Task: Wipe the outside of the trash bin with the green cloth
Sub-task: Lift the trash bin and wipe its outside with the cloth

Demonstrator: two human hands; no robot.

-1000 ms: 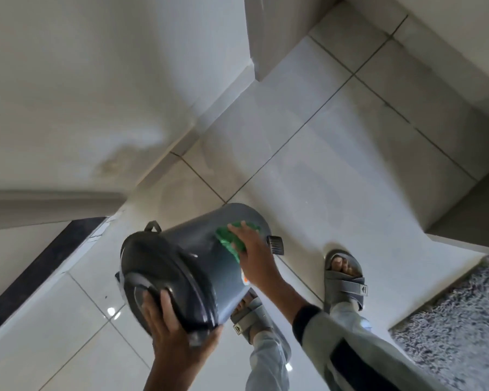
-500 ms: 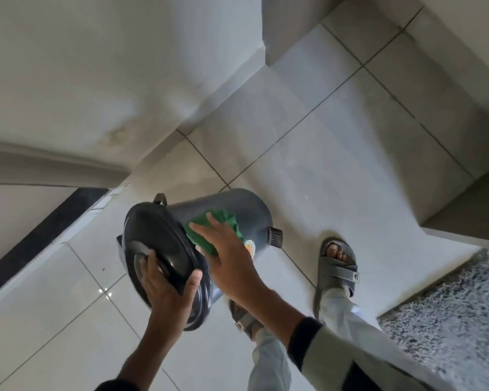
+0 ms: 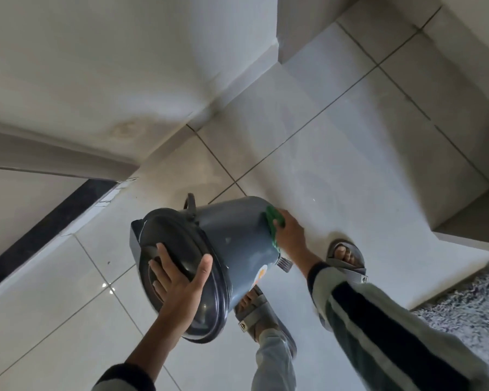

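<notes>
The grey trash bin [image 3: 232,238] is tipped on its side above the floor, its dark lid [image 3: 181,249] facing me. My left hand [image 3: 178,280] presses flat on the lid with fingers spread, holding the bin steady. My right hand [image 3: 290,235] is at the bin's far right side near its base, pressing the green cloth [image 3: 273,221] against the grey wall. Most of the cloth is hidden under my fingers. The bin's foot pedal [image 3: 284,263] sticks out just below that hand.
Glossy white floor tiles [image 3: 336,165] lie all around. My sandalled feet [image 3: 347,258] stand under and right of the bin. A shaggy grey rug [image 3: 474,309] lies at the lower right, walls and a corner post [image 3: 302,21] behind, a black threshold strip [image 3: 48,224] at left.
My right hand slid the cloth from the bin's wall near the lid out to the base end. My left hand stayed on the lid. The view shifted slightly.
</notes>
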